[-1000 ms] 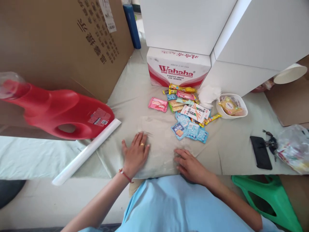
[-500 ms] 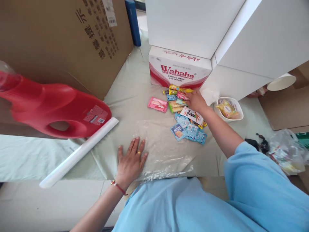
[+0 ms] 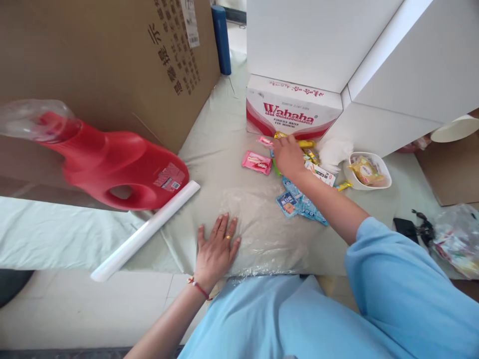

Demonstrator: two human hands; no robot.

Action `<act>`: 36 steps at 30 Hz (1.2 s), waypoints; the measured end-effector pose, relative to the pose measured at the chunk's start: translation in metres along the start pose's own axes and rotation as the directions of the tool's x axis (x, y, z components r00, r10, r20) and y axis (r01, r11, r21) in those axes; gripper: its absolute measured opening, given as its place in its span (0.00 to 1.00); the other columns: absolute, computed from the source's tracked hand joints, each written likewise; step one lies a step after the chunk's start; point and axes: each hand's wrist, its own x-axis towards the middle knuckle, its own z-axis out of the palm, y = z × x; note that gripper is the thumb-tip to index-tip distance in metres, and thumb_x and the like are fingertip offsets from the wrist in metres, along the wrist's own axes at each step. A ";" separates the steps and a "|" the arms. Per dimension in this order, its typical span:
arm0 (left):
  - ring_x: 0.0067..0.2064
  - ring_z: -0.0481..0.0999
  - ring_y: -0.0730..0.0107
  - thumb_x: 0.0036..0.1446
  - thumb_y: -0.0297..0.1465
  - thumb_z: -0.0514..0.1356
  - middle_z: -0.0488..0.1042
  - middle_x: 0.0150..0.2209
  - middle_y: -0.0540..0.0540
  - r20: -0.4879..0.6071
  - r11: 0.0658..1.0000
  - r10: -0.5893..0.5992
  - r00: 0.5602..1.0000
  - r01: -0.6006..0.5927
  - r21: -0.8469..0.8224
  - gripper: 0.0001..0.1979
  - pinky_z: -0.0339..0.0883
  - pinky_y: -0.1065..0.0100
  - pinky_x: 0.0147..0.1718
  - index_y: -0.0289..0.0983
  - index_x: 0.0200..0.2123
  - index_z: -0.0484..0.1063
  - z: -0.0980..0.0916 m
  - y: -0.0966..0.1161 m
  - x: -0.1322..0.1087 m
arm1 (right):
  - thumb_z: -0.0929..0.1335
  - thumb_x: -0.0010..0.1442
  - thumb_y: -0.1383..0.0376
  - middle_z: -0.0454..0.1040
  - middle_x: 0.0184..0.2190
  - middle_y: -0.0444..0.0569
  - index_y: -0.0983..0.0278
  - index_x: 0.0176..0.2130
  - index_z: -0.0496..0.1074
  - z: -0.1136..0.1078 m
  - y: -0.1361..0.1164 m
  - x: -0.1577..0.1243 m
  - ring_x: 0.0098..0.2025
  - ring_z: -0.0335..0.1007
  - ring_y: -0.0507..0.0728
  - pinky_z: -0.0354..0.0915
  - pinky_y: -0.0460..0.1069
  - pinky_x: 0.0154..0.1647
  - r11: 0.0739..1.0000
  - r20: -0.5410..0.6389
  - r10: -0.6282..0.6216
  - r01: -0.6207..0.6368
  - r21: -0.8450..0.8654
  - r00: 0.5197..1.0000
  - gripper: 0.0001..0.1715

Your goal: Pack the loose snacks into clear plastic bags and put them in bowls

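Observation:
My left hand lies flat with its fingers spread, at the left edge of a clear plastic sheet on the cloth-covered table. My right hand reaches over the pile of snacks, fingers bent around the end of a small pink snack packet; its fingertips are partly hidden. A larger pink wafer packet lies to the left of that hand. Blue snack sachets lie under my right forearm. Beside them are a white snack packet and yellow wrapped sticks.
A red detergent bottle lies on its side at left, with a white roll before it and a large carton behind. A Wahaba-style red-and-white water carton stands at the back. At right are a white bowl of snacks and a plastic bag.
My right hand has moved left across the pile with the small pink packet. Several yellow sticks and the white packet have shifted right. My left hand stays flat; the camera view has swung left.

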 end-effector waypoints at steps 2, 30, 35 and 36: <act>0.74 0.61 0.46 0.74 0.41 0.47 0.56 0.75 0.37 0.002 1.000 -0.006 1.000 0.006 -0.004 0.29 0.38 0.30 0.72 0.42 0.74 0.60 -0.001 0.001 0.000 | 0.56 0.74 0.71 0.75 0.51 0.66 0.71 0.55 0.74 0.012 -0.022 0.003 0.57 0.61 0.69 0.60 0.60 0.53 0.998 0.055 -0.057 0.058 -0.013 0.997 0.23; 0.76 0.56 0.52 0.75 0.42 0.47 0.55 0.76 0.39 0.009 0.994 -0.032 0.999 0.033 -0.104 0.29 0.32 0.35 0.74 0.42 0.73 0.60 -0.005 0.003 0.000 | 0.69 0.64 0.57 0.74 0.59 0.62 0.65 0.67 0.66 -0.006 -0.043 -0.033 0.59 0.71 0.70 0.66 0.60 0.60 0.855 0.210 -0.044 -0.072 0.514 0.977 0.35; 0.77 0.56 0.51 0.74 0.42 0.47 0.55 0.76 0.39 0.017 0.993 -0.030 0.999 0.032 -0.118 0.29 0.34 0.33 0.74 0.42 0.73 0.60 -0.007 0.004 0.000 | 0.64 0.71 0.51 0.82 0.45 0.54 0.62 0.55 0.74 -0.033 -0.050 -0.107 0.44 0.79 0.61 0.75 0.55 0.47 0.131 0.674 -0.213 -0.663 0.737 0.707 0.23; 0.77 0.56 0.50 0.74 0.42 0.47 0.55 0.76 0.39 0.017 0.993 -0.030 0.999 0.032 -0.115 0.29 0.34 0.33 0.74 0.42 0.73 0.60 -0.007 0.004 0.000 | 0.66 0.70 0.51 0.83 0.42 0.54 0.63 0.54 0.75 -0.031 -0.053 -0.121 0.41 0.80 0.59 0.76 0.54 0.44 0.033 0.742 -0.291 -0.769 0.639 0.604 0.22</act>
